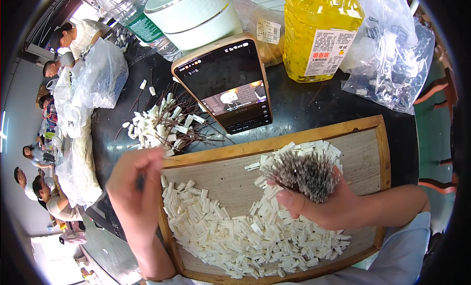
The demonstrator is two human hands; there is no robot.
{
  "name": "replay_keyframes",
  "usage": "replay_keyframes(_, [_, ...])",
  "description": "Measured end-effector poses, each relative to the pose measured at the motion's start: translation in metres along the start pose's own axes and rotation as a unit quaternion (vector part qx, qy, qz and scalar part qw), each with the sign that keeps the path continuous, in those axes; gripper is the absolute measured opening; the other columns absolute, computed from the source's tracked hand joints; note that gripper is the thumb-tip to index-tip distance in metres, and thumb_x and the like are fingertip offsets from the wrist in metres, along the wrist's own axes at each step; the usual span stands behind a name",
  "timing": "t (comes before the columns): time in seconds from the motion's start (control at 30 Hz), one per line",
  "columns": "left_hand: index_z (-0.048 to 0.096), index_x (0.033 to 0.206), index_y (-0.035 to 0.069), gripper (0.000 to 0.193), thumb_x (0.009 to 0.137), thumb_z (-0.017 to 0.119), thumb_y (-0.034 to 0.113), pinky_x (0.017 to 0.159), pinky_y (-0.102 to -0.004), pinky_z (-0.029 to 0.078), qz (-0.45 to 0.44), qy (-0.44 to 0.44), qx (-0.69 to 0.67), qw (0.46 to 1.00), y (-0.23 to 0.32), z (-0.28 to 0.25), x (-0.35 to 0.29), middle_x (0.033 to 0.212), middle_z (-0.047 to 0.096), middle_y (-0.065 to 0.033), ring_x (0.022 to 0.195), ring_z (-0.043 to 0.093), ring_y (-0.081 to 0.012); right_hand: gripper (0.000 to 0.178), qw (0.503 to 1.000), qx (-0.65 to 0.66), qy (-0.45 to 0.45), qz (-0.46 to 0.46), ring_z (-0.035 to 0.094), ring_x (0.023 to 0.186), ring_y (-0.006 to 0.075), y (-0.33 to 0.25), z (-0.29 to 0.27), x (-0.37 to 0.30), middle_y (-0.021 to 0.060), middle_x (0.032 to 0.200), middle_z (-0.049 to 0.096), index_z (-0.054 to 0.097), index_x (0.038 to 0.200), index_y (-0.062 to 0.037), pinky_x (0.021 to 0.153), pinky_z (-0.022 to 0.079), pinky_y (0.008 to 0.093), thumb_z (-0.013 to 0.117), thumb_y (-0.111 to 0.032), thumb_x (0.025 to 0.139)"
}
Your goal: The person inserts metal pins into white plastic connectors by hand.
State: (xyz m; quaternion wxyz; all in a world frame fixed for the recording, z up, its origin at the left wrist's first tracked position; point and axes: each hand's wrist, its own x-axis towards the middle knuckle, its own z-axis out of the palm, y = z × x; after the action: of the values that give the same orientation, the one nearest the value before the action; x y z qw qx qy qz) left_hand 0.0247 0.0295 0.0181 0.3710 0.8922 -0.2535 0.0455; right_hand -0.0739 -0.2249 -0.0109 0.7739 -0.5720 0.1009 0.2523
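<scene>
My right hand [338, 206] is closed round a thick bundle of thin wires [306, 176], whose many grey-brown ends point up in a dense tuft. It hovers over the right half of a wood-framed tray [274, 146]. Many small white plastic connector housings [255, 238] lie loose inside the tray, heaped along its near and left sides. My left hand [135, 187] is above the tray's left edge, its fingers bent and smeared by motion. Whether anything is between them cannot be made out. Just beyond it, a pile of white connectors with short brown wires [167, 125] lies on the black table.
A phone [228, 83] showing a video leans against a pale green lidded container [194, 20]. Beside them stand a bottle of yellow liquid [319, 34], a clear bottle [142, 25] and plastic bags [392, 54]. More bags [81, 103] line the left, where several people sit farther off.
</scene>
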Motion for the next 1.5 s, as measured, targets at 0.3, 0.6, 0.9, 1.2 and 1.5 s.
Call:
replay_keyframes(0.3, [0.059, 0.110, 0.004, 0.036, 0.075, 0.065, 0.007, 0.075, -0.0363, 0.046, 0.157, -0.185, 0.130, 0.961, 0.028, 0.053, -0.008, 0.098, 0.057, -0.0103, 0.088, 0.058, -0.0258, 0.023, 1.000, 0.028, -0.007, 0.000, 0.053, 0.067, 0.0051, 0.000, -0.001, 0.000, -0.0011, 0.077, 0.055, 0.053, 0.104, -0.0039, 0.059, 0.044, 0.0219, 0.059, -0.022, 0.090])
replay_keyframes(0.6, [0.058, 0.097, 0.004, 0.021, 0.076, 0.061, 0.005, 0.066, -0.0323, 0.046, 0.154, -0.212, 0.116, 0.958, 0.014, 0.063, -0.004, 0.087, 0.055, -0.0060, 0.078, 0.056, -0.0209, 0.021, 0.998, -0.006, 0.022, -0.051, 0.054, 0.078, 0.0025, 0.006, 0.002, 0.000, -0.0006, 0.085, 0.062, 0.059, 0.102, -0.0003, 0.068, 0.047, 0.0213, 0.065, -0.011, 0.085])
replay_keyframes(0.9, [0.060, 0.106, 0.002, 0.025, 0.080, 0.061, -0.001, 0.066, -0.0271, 0.044, 0.033, -0.233, -0.275, 0.932, 0.021, 0.038, -0.011, 0.095, 0.058, -0.0082, 0.081, 0.054, -0.0196, 0.016, 0.997, 0.024, 0.029, -0.063, 0.059, 0.085, 0.0054, 0.004, 0.003, -0.005, 0.0034, 0.089, 0.066, 0.063, 0.095, 0.0014, 0.075, 0.049, 0.0202, 0.067, -0.006, 0.082])
replay_keyframes(1.2, [0.062, 0.107, 0.002, 0.029, 0.079, 0.062, -0.001, 0.066, -0.0279, 0.045, 0.064, -0.241, -0.221, 0.943, 0.023, 0.042, -0.007, 0.095, 0.060, -0.0104, 0.081, 0.056, -0.0211, 0.013, 0.996, 0.016, 0.041, -0.072, 0.061, 0.076, 0.0061, 0.005, 0.004, -0.001, 0.0014, 0.080, 0.066, 0.064, 0.090, -0.0042, 0.069, 0.050, 0.0224, 0.068, -0.014, 0.083])
replay_keyframes(1.5, [0.067, 0.100, 0.001, 0.026, 0.074, 0.069, 0.002, 0.060, -0.0273, 0.048, 0.112, -0.229, -0.194, 0.947, 0.030, 0.048, -0.010, 0.084, 0.062, -0.0107, 0.070, 0.060, -0.0202, 0.019, 0.994, 0.003, 0.009, -0.105, 0.062, 0.079, 0.0069, 0.015, 0.003, 0.001, 0.0043, 0.087, 0.068, 0.064, 0.093, -0.0034, 0.071, 0.049, 0.0222, 0.068, -0.019, 0.084])
